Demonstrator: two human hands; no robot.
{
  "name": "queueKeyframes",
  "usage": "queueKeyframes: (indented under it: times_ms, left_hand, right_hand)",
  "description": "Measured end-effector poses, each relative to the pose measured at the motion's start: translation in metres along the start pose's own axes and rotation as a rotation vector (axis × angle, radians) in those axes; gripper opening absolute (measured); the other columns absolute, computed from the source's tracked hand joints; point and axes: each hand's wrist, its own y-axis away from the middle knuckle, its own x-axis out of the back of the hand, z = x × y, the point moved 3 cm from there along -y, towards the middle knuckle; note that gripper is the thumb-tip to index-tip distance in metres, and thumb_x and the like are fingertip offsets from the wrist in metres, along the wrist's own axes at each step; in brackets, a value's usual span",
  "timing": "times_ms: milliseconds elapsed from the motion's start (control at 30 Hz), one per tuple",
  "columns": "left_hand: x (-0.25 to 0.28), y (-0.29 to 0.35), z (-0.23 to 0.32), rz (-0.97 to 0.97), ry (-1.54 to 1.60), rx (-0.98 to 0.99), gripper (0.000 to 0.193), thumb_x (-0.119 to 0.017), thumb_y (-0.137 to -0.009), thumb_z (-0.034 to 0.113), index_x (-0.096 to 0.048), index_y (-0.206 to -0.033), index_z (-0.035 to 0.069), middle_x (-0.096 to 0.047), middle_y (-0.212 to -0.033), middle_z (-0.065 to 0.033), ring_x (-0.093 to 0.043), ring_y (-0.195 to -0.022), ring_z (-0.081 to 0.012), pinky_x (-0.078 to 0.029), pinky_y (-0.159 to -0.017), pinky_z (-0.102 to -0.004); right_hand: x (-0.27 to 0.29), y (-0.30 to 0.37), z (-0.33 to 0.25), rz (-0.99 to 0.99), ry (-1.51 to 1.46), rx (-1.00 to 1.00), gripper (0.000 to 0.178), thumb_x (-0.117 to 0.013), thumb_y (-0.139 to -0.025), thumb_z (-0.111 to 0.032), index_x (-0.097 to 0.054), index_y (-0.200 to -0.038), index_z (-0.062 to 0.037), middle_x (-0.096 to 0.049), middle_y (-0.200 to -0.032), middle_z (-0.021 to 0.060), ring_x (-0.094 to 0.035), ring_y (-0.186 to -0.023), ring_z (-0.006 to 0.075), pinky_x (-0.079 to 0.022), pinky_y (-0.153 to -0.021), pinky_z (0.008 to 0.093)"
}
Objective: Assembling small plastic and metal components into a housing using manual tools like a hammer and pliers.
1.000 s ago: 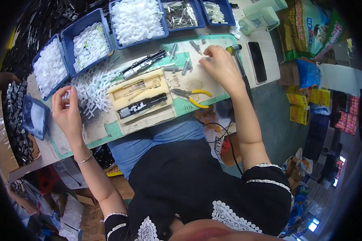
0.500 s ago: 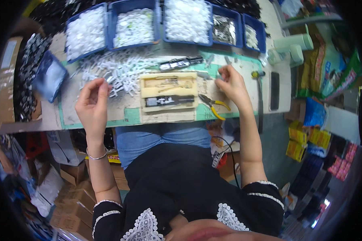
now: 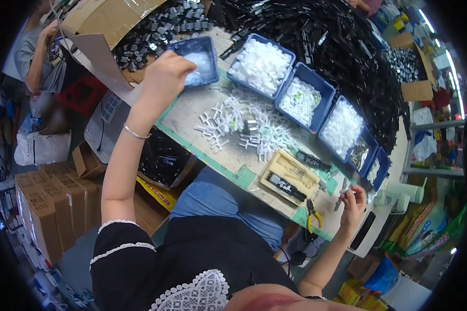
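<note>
My left hand [image 3: 166,75] reaches over the near rim of a small blue bin [image 3: 207,45] that contains a pale, cloudy mass. Its fingers are bent together, and whatever is between them is hidden. At the right of the bench, my right hand [image 3: 354,203] pinches a small grey piece [image 3: 343,190]. Between the hands sits a cream fixture [image 3: 290,174] with a black slide-like assembly [image 3: 286,186] in its near slot. A similar black assembly [image 3: 314,161] lies just behind it. Yellow-handled pliers [image 3: 312,216] rest beside the fixture's right end.
Loose white branched plastic pieces [image 3: 223,124] spread left of the fixture. Several blue bins [image 3: 321,116] of white and metal parts line the back, before a heap of black parts [image 3: 316,36]. A dark flat slab [image 3: 363,229] lies near the right edge; a person [image 3: 33,57] sits far left.
My view has swung left. My left hand has moved from above the bench's near left to the small blue bin. My right hand now has a small grey piece at its fingertips.
</note>
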Motion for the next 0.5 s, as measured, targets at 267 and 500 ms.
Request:
queueKeyframes:
  times_ms: [267, 500]
  left_hand:
    - [-0.046, -0.009, -0.027, -0.281, -0.231, -0.187, 0.011, -0.062, -0.064, 0.003, -0.069, -0.07, 0.008, -0.064, -0.069, -0.004, -0.054, -0.075, -0.0189, -0.04, -0.07, -0.0311]
    - [-0.04, -0.007, -0.023, -0.285, -0.224, -0.184, 0.012, -0.06, -0.064, 0.002, -0.068, -0.069, 0.008, -0.063, -0.068, -0.0088, -0.057, -0.074, -0.0247, -0.043, -0.068, -0.0346]
  right_hand:
    - [-0.028, 0.001, 0.0, -0.096, -0.211, -0.02, 0.023, -0.063, -0.079, 0.001, -0.058, -0.101, 0.003, -0.062, -0.09, 0.01, -0.063, -0.075, 0.017, -0.054, -0.067, 0.0259]
    - [-0.038, 0.006, -0.01, -0.088, -0.203, 0.119, 0.021, -0.065, -0.073, 0.01, -0.062, -0.093, 0.0034, -0.06, -0.095, 0.0099, -0.062, -0.075, 0.0173, -0.054, -0.068, 0.0278]
